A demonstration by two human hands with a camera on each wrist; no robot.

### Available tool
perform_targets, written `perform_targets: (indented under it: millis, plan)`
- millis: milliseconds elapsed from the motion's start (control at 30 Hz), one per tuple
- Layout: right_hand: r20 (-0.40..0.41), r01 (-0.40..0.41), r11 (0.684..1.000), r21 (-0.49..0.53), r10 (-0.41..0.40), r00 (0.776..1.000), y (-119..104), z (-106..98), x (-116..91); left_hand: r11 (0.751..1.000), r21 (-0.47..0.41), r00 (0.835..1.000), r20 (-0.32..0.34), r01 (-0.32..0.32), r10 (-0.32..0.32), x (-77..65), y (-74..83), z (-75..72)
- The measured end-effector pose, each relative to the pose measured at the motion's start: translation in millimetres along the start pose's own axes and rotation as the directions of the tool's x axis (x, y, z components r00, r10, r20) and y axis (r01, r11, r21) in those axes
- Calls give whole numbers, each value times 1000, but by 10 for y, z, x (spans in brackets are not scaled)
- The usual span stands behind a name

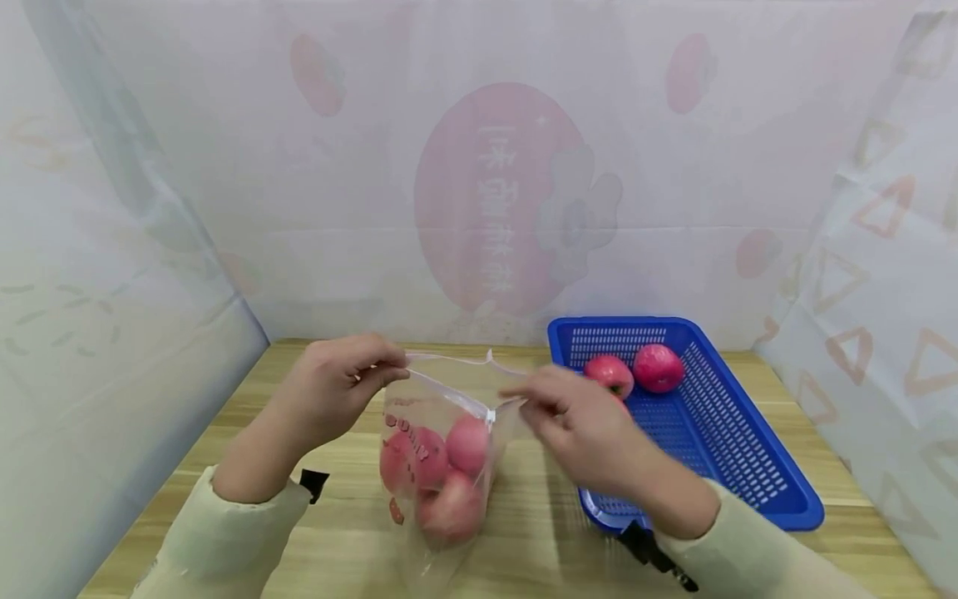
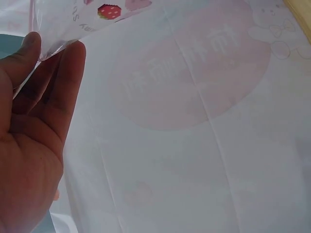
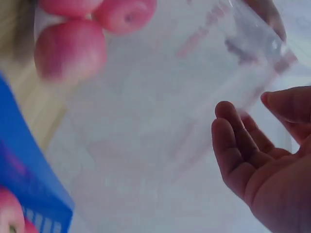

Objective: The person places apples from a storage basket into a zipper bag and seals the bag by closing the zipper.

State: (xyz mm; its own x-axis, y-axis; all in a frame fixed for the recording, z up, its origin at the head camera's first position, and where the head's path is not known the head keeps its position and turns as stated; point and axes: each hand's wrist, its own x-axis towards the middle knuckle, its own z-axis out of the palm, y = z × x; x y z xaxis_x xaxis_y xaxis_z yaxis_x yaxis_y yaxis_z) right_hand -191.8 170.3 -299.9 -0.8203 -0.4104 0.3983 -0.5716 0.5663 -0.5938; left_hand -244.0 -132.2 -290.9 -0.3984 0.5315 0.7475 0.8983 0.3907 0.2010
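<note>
A clear zipper bag (image 1: 437, 387) with printed lettering and strawberries stands on the table, its mouth spread apart. Three red apples (image 1: 412, 457) sit inside it; the right wrist view shows the same apples (image 3: 70, 48) through the plastic. My left hand (image 1: 329, 387) pinches the bag's upper left corner between thumb and fingers, as the left wrist view also shows at the left hand (image 2: 39, 111). Beside the white zip slider (image 1: 490, 415) is my right hand (image 1: 587, 424). In the right wrist view a gap shows between the thumb and the bent fingers (image 3: 226, 145), right by the bag's edge.
A blue plastic basket (image 1: 748, 424) stands to the right, partly behind my right hand and forearm. Red apples (image 1: 659, 368) lie in its far left part. The wooden table (image 1: 337, 532) is bounded by white printed cloth (image 1: 344, 183) at the back and sides.
</note>
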Motion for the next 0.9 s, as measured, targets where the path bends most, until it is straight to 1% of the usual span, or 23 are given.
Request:
perform_targets:
  millis: [67, 100, 167, 200, 233, 267, 333, 367, 400, 433, 467, 533, 600, 633, 733, 767, 800, 900]
  plan:
    - [10, -110, 992, -56, 111, 994, 95, -173, 55, 1000, 7, 1000, -1, 6, -6, -8, -7, 0]
    - [32, -168, 981, -99, 172, 985, 167, -261, 90, 1000, 7, 1000, 0, 8, -8, -12, -8, -1]
    - [127, -242, 952, -187, 268, 955, 359, -416, 166, 1000, 10, 1000, 5, 15, -15, -21, -11, -3]
    - [188, -261, 934, -243, 309, 932, 470, -473, 196, 1000, 10, 1000, 7, 15, -15, -25, -12, -2]
    - [259, -258, 920, -295, 336, 905, 590, -512, 221, 1000, 12, 1000, 9, 16, -17, -30, -14, -1]
    - [332, -243, 907, -344, 360, 872, 715, -531, 234, 1000, 10, 1000, 10, 16, -16, -34, -13, 1]
    - [458, -176, 899, -400, 363, 811, 956, -529, 228, 1000, 8, 1000, 14, 19, -19, -42, -12, 5]
    - [509, -144, 896, -419, 363, 781, 1062, -512, 213, 1000, 6, 1000, 13, 16, -16, -44, -11, 7]
    - [549, -113, 897, -428, 357, 755, 1158, -487, 193, 1000, 4, 1000, 12, 15, -15, -49, -12, 12]
    - [581, -81, 898, -432, 346, 737, 1241, -462, 172, 1000, 1, 1000, 13, 14, -14, -52, -11, 14]
    - [598, -57, 895, -443, 342, 725, 1309, -437, 150, 1000, -3, 1000, 12, 12, -12, -53, -9, 17]
    - [601, -21, 881, -472, 339, 724, 1400, -385, 117, 1000, -7, 1000, 13, 12, -12, -54, -8, 20]
    - [572, -53, 850, -523, 397, 718, 1445, -345, 107, 1000, -12, 1000, 11, 10, -10, -58, -7, 23]
    - [549, -84, 828, -555, 441, 710, 1456, -326, 109, 1000, -13, 1000, 10, 9, -9, -59, -4, 22]
    - [485, -163, 756, -634, 553, 677, 1468, -295, 129, 1000, -10, 1000, 9, 10, -10, -63, 8, 21]
    - [470, -190, 741, -644, 579, 666, 1469, -292, 134, 1000, -8, 1000, 8, 11, -11, -65, 12, 22]
    - [469, -194, 740, -644, 582, 664, 1476, -291, 135, 1000, -6, 1000, 8, 13, -13, -65, 15, 21]
    - [493, -179, 764, -621, 557, 668, 1485, -296, 129, 1000, -6, 1000, 11, 19, -19, -64, 19, 24]
